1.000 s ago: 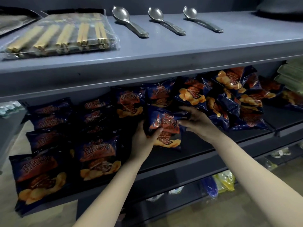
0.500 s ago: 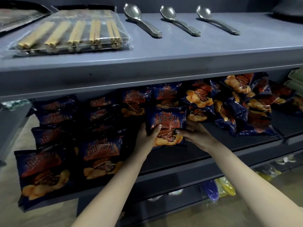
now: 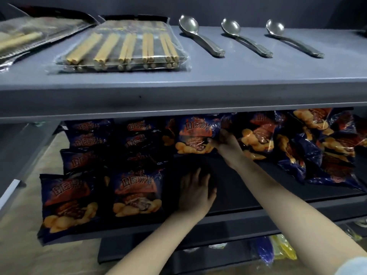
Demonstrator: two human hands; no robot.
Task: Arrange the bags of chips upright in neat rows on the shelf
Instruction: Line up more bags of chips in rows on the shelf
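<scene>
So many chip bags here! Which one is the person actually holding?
The upright bag at the back, mid-shelf: the right hand grips its right edge. No other bag is gripped.

One wide-angle view, worn on the head, looks forward and down from close in front of the top shelf (image 3: 238,76), seen from above across the upper half. The chip shelf (image 3: 230,187) beneath shows at a slant under its front lip. The left forearm (image 3: 158,245) stretches from 6 o'clock and the right forearm (image 3: 288,205) from 4 o'clock. The right hand (image 3: 226,143), gripping a bag of chips (image 3: 195,135), sits near centre, the left hand (image 3: 195,192) toward 6 o'clock
</scene>
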